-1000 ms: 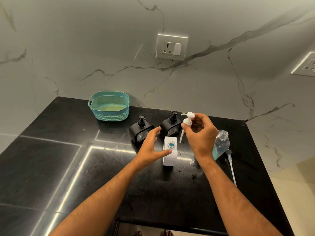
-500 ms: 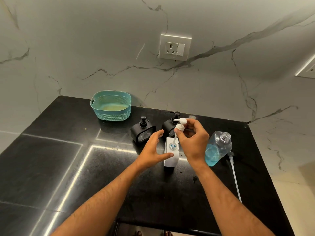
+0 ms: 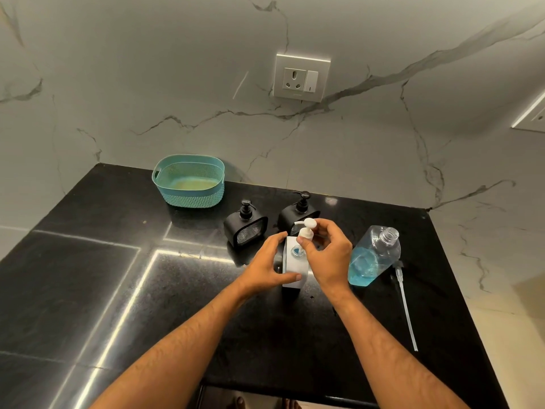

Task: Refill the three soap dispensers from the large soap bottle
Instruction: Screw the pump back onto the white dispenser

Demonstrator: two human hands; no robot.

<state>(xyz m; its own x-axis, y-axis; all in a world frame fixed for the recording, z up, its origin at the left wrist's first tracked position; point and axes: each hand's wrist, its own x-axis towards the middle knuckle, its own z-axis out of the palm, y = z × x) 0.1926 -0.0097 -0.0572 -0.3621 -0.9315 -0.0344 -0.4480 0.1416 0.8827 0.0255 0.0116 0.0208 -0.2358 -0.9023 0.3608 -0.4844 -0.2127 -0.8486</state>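
Left hand [image 3: 267,265] gripping white dispenser [image 3: 292,270], right hand [image 3: 326,255] pinching white pump [image 3: 306,230] — above opening

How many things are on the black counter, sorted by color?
Black soap dispensers: 2
White soap dispenser: 1
Clear bottle with blue soap: 1
Teal basket: 1
Loose pump with its tube: 1
Total: 6

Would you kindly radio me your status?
Left hand steadies white dispenser. Right hand pinches white pump over its opening. Nothing blocking.
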